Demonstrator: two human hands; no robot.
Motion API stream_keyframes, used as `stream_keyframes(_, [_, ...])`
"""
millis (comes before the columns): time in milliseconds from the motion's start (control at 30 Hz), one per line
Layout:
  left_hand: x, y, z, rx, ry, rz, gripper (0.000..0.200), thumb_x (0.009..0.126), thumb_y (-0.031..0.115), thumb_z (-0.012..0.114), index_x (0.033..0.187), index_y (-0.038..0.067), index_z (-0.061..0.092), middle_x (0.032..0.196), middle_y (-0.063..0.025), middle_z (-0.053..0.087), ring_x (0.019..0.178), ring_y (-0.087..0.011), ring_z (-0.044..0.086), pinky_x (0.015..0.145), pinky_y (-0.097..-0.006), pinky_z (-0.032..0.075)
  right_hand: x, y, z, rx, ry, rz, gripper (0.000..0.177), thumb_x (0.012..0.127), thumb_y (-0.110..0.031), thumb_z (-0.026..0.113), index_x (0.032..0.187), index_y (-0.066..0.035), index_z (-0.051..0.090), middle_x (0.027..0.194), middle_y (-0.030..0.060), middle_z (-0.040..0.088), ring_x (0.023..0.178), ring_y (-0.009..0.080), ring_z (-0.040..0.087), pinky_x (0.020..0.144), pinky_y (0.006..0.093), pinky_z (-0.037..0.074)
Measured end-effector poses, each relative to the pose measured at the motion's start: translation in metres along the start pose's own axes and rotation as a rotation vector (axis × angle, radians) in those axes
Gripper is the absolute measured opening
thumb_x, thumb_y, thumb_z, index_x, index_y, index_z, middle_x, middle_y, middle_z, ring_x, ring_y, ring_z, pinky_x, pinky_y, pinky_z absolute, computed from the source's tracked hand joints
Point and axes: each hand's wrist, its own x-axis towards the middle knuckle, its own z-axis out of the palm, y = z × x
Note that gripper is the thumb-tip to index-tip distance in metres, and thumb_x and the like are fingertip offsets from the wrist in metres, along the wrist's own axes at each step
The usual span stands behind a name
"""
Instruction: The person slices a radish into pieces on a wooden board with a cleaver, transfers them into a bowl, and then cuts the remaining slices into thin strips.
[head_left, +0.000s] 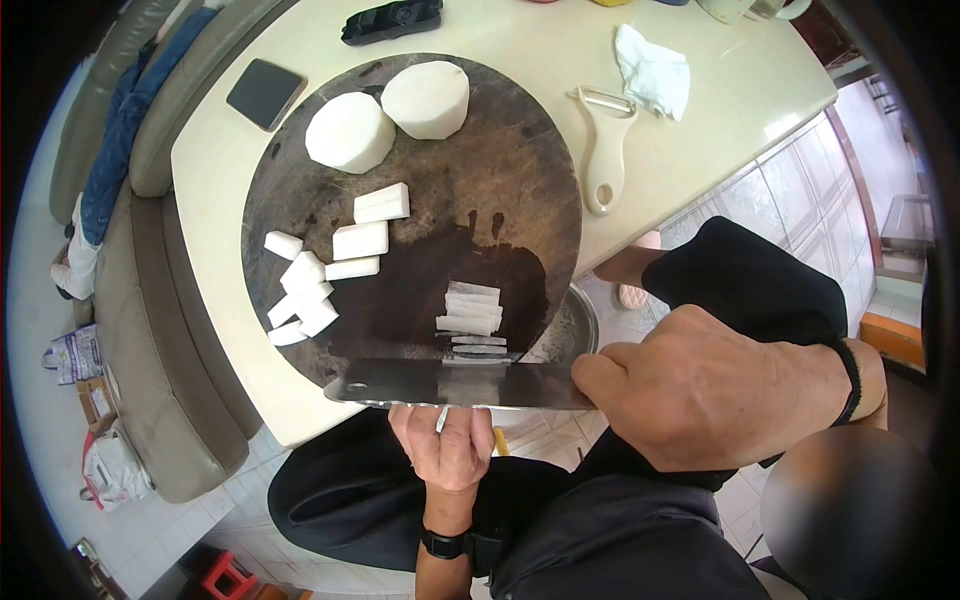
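Note:
A wide cleaver (pixel 470 384) is held by its handle end in my right hand (pixel 690 390), its blade lying across the near edge of the round dark cutting board (pixel 500 160). Just behind the blade, my left hand (pixel 440 445) has its fingers bent and partly hidden by the cleaver; what they press on is hidden. Thin white slices (pixel 470 308) lie beyond the blade. Several thick white pieces (pixel 360 240) are spread over the board's left and middle. Two large peeled white chunks (pixel 350 132) stand at its far side.
A cream peeler (pixel 604 150) and a crumpled white cloth (pixel 652 75) lie right of the board on the table (pixel 215 200). A phone (pixel 265 94) and a black object (pixel 392 20) are beyond it. A metal bowl (pixel 578 325) sits below the table edge. Someone's legs in jeans (pixel 125 140) rest on the sofa.

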Motion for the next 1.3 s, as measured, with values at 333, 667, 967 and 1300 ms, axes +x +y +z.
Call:
stream_keyframes(333, [-0.002, 0.000, -0.002, 0.005, 0.002, 0.008, 0.020, 0.073, -0.008, 0.069, 0.092, -0.002, 0.067, 0.106, -0.0175, 0.060, 0.096, -0.0381, 0.058, 0.086, -0.0465, 0.048, -0.003, -0.003, 0.000, 0.021, -0.011, -0.020, 0.016, 0.071, -0.005, 0.063, 0.074, 0.009, 0.055, 0.059, 0.0199, 0.058, 0.055, 0.0341, 0.064, 0.048, 0.0413, 0.049])
stream_keyframes(667, [-0.010, -0.001, -0.006, 0.050, -0.060, -0.016, 0.021, 0.079, 0.004, 0.068, 0.098, -0.002, 0.067, 0.108, -0.0212, 0.064, 0.102, -0.0433, 0.060, 0.092, -0.0546, 0.045, -0.004, -0.006, -0.004, -0.003, -0.103, -0.009, 0.018, 0.073, -0.005, 0.062, 0.081, 0.007, 0.052, 0.063, 0.0162, 0.057, 0.053, 0.0320, 0.062, 0.045, 0.0397, 0.047])
stream_keyframes(967, [-0.012, -0.002, -0.005, 0.040, -0.070, -0.011, 0.024, 0.081, 0.005, 0.069, 0.104, -0.003, 0.068, 0.116, -0.0237, 0.062, 0.109, -0.0472, 0.057, 0.099, -0.0546, 0.041, -0.003, -0.002, -0.008, -0.077, -0.138, -0.071, 0.022, 0.072, -0.005, 0.063, 0.085, 0.006, 0.050, 0.065, 0.0124, 0.056, 0.053, 0.0278, 0.062, 0.043, 0.0365, 0.045])
stream_keyframes(1300, [-0.004, 0.004, -0.005, 0.036, -0.048, -0.044, 0.018, 0.079, 0.002, 0.068, 0.096, -0.003, 0.069, 0.100, -0.0198, 0.066, 0.095, -0.0399, 0.063, 0.088, -0.0522, 0.048, 0.013, -0.006, 0.004, -0.037, 0.014, -0.186, 0.021, 0.070, -0.005, 0.063, 0.082, 0.007, 0.052, 0.062, 0.0157, 0.057, 0.054, 0.0320, 0.062, 0.046, 0.0387, 0.046])
